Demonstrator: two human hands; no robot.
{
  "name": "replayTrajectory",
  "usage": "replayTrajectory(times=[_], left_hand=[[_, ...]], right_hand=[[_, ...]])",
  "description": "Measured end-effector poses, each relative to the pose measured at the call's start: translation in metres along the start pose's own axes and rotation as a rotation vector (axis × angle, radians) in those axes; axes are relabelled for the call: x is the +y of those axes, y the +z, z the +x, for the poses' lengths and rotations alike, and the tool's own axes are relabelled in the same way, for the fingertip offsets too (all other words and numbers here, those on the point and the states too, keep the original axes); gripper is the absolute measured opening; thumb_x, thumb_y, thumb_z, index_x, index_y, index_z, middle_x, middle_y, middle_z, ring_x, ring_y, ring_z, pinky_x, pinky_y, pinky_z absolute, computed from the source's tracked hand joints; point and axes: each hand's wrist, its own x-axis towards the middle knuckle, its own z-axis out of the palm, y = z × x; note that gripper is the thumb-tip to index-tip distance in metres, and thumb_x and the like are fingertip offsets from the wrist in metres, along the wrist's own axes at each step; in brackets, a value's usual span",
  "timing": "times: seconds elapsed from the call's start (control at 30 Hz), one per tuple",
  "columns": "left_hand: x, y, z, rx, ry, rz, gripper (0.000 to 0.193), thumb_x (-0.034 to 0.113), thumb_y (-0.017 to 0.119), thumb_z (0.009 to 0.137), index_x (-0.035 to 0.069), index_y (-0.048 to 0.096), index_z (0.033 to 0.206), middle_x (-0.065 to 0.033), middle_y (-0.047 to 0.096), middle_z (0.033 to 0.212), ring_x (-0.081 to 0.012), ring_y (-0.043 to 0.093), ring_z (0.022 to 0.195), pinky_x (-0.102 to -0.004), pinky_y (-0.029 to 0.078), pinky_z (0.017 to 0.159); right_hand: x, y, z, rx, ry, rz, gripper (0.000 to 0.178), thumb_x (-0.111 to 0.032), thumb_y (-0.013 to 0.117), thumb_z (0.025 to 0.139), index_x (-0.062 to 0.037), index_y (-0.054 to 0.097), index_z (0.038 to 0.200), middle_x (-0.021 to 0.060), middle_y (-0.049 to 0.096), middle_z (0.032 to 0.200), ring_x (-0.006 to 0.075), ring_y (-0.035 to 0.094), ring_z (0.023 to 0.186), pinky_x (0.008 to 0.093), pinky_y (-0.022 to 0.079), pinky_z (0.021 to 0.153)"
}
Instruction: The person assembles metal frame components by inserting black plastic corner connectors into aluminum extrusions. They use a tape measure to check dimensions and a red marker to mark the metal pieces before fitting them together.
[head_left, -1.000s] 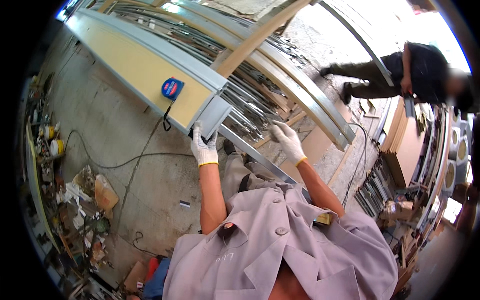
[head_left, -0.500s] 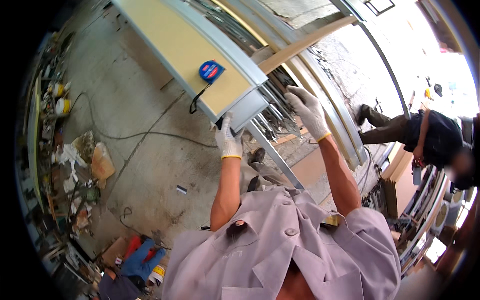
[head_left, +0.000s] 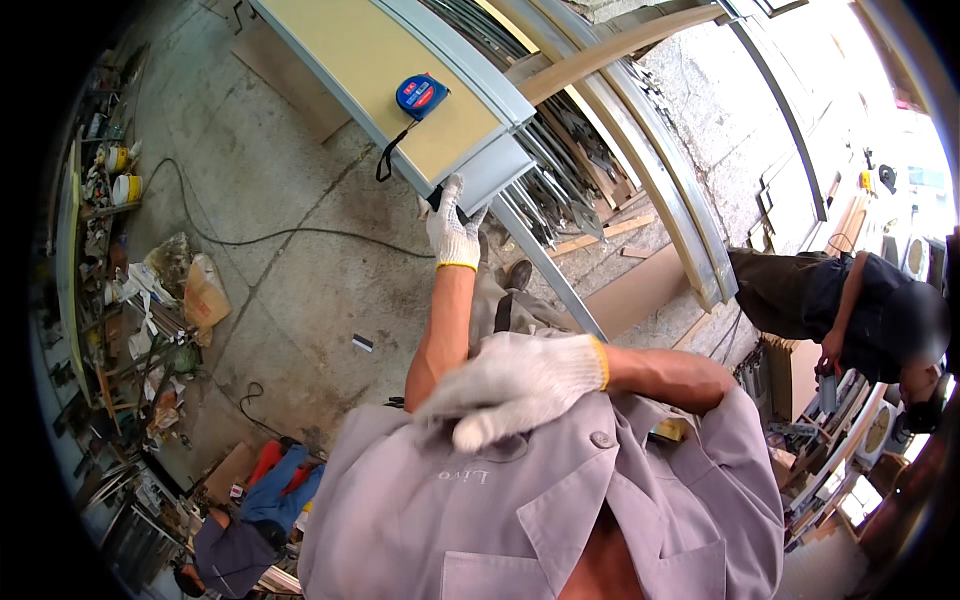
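My left hand (head_left: 455, 228), in a white knit glove, is closed at the near end of a long panel (head_left: 440, 130) with a yellow face and grey metal edges. Something small and black (head_left: 437, 196) shows between the glove and the panel's corner; its kind is unclear. My right hand (head_left: 535, 380), gloved too, is drawn across my chest beside the shirt pocket. Its fingers are smeared by motion, and nothing can be made out in them. On the yellow face lies a blue tape measure (head_left: 421, 96) with a black wrist strap (head_left: 386, 160) hanging over the edge.
Metal rods (head_left: 555, 190) and long beams (head_left: 660, 170) lie right of the panel. A co-worker (head_left: 860, 300) stands at the right; another person (head_left: 245, 530) is low at the lower left. A cable (head_left: 300, 232) crosses the floor. Cluttered shelves (head_left: 110, 300) line the left side.
My right hand has swung from beside the panel's end down and left to my chest. The left hand stays at the panel's corner. The whole view has shifted slightly.
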Motion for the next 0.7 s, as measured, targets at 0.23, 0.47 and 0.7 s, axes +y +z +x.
replayTrajectory(times=[0.23, 0.47, 0.7], left_hand=[[-0.004, -0.020, 0.004, -0.089, 0.064, 0.004, 0.055, 0.013, 0.078, 0.092, 0.023, 0.052, 0.139, -0.0045, 0.061, 0.135, -0.0281, 0.058, 0.125, -0.0582, 0.058, 0.087], [0.001, -0.002, 0.010, -0.020, -0.018, 0.048, 0.046, 0.032, 0.084, 0.090, 0.015, 0.065, 0.127, -0.0079, 0.065, 0.130, -0.0299, 0.063, 0.116, -0.0490, 0.061, 0.086], [-0.001, -0.005, 0.019, -0.142, -0.044, -0.001, 0.038, 0.027, 0.079, 0.094, 0.015, 0.067, 0.128, -0.0044, 0.065, 0.131, -0.0289, 0.061, 0.119, -0.0527, 0.056, 0.098]], right_hand=[[0.027, 0.020, -0.030, 0.086, 0.078, 0.268, 0.061, -0.055, 0.050, 0.108, -0.0026, 0.067, 0.134, 0.0177, 0.075, 0.119, 0.0307, 0.071, 0.114, 0.0381, 0.055, 0.096], [0.024, 0.037, -0.086, 0.183, 0.162, -0.218, 0.044, -0.042, 0.049, 0.110, -0.0084, 0.067, 0.132, 0.0208, 0.071, 0.121, 0.0333, 0.065, 0.117, 0.0402, 0.049, 0.104], [-0.017, 0.016, -0.149, 0.627, -0.082, -0.148, 0.044, -0.040, 0.064, 0.102, -0.0030, 0.075, 0.124, 0.0196, 0.066, 0.130, 0.0330, 0.063, 0.124, 0.0428, 0.049, 0.106]])
